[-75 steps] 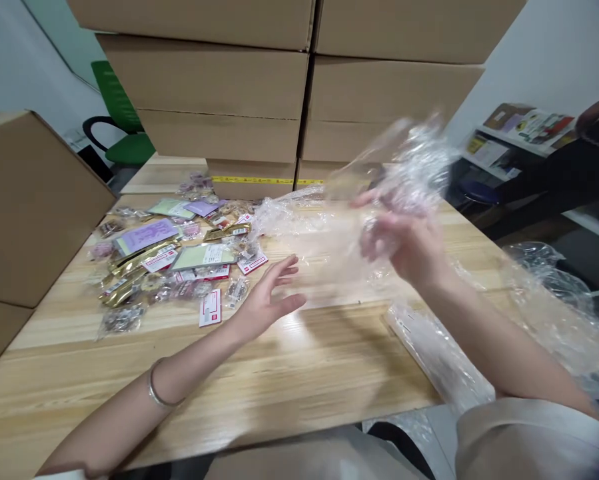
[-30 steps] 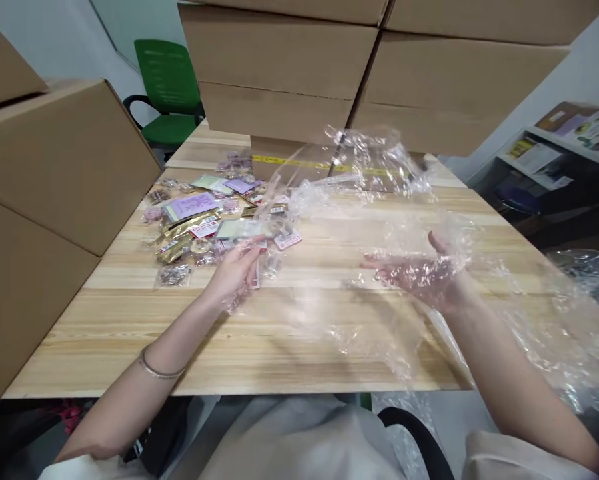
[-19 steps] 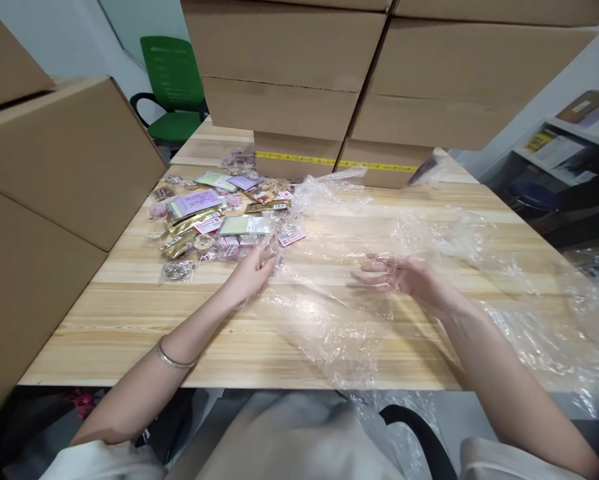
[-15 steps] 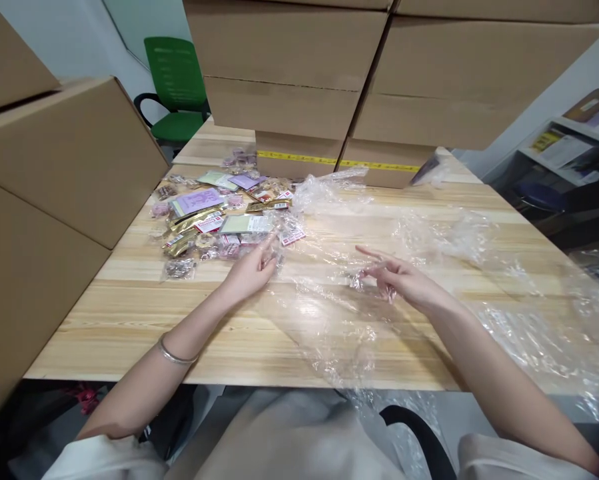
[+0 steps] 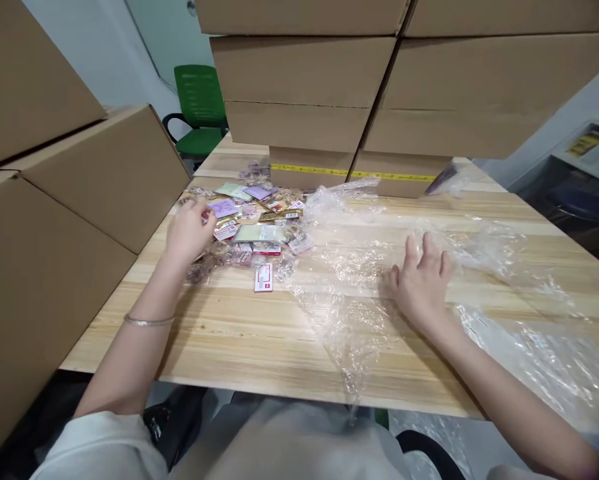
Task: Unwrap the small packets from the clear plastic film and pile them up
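Note:
My left hand (image 5: 190, 230) is over the left side of a pile of small packets, its fingers curled and their tips partly hidden; whether they hold a packet I cannot make out. Beside it lie a purple packet (image 5: 224, 208) and gold packets. In the pile are a pale green packet (image 5: 254, 233) and a second purple packet (image 5: 260, 192). A white card with a red edge (image 5: 264, 277) lies at the pile's front. My right hand (image 5: 422, 283) is open, fingers apart, over clear plastic film (image 5: 352, 300) spread across the table.
More crumpled film (image 5: 534, 360) covers the right of the wooden table (image 5: 219, 340). Large cardboard boxes (image 5: 299, 80) are stacked at the back, with a yellow measuring tape (image 5: 309, 170) along their base. Another box (image 5: 109, 180) stands left. A green chair (image 5: 199, 100) is behind.
My left hand has moved left from the pile's front right to its left side. My right hand has let go of the film and opened. The white card now lies in front of the pile.

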Demonstrator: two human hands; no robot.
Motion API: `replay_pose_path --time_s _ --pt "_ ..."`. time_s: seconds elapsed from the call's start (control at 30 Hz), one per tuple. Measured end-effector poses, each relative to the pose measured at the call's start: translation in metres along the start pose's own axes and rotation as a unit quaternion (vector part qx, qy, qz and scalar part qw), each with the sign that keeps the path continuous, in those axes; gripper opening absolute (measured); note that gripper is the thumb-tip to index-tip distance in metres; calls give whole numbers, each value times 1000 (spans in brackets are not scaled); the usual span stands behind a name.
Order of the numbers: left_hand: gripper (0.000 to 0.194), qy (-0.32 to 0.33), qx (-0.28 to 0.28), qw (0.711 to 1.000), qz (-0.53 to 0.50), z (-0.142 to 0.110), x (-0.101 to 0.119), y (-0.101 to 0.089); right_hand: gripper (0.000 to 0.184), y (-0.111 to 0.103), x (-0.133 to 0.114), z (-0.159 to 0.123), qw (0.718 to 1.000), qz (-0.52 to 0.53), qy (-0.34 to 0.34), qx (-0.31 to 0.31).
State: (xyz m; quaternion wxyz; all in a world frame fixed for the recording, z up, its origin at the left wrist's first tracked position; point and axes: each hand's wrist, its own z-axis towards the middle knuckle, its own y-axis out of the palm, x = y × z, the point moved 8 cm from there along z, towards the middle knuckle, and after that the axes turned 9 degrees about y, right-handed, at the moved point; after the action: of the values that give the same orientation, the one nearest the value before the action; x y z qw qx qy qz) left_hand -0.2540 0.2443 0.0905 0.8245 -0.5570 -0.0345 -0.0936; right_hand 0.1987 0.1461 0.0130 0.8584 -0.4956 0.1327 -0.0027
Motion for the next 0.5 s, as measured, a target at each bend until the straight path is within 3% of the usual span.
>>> replay_pose_path --time_s 0.03,0.1,0.2,0.27,0.37,0.5 --pt "42 31 -7 999 1 13 -4 4 64 -1 -13 -4 999 -12 -35 -7" --pt "62 85 -79 993 -2 39 -12 26 61 6 -36 -14 994 -2 -90 -60" --pt "83 85 -216 972 47 66 -32 72 67 30 -60 -29 977 23 -140 -161" --pt "81 71 -256 962 69 77 -41 91 72 47 -67 -36 966 24 -152 -208" --pt "62 56 -253 962 88 84 -45 96 74 63 -68 -41 959 8 -153 -238" --pt "48 43 -197 973 117 73 -30 77 74 66 -67 -42 959 -6 -158 -234"
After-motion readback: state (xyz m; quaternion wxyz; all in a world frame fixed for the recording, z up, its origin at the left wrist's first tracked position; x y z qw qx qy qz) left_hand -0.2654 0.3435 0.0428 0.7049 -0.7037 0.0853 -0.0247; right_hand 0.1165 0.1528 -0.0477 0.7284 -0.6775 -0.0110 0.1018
